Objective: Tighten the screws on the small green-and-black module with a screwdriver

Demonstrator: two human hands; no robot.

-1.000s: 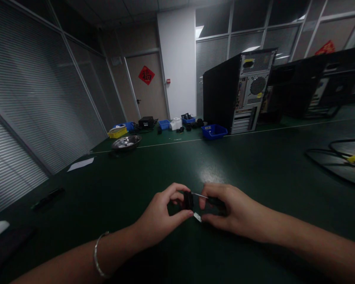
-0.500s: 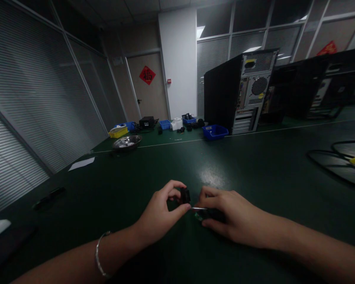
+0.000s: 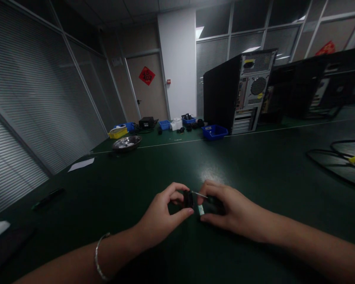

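Between thumb and fingertips, my left hand [image 3: 162, 207] grips a small black plastic part [image 3: 188, 198], too dark to identify. My right hand [image 3: 233, 209] is closed around a screwdriver, its handle mostly hidden in the palm. The thin metal screwdriver shaft [image 3: 200, 194] points left, its tip at the upper right edge of the black part. A small green-and-white piece [image 3: 201, 210], perhaps a bit of circuit board, is also pinched by the thumb of my right hand. Both hands are just above the dark green table [image 3: 130, 181].
A dark blue bin [image 3: 214, 132] stands before a black computer tower [image 3: 239, 94]. Farther left are a metal bowl [image 3: 126, 143], a yellow basket [image 3: 117, 133] and white paper [image 3: 81, 165]. A dark pen-like object [image 3: 48, 198] lies left; black cables [image 3: 328, 169] coil at right.
The screwdriver tip has moved from the lower edge of the black part up to its top edge. My right hand has tilted, showing more of the green-and-white piece.
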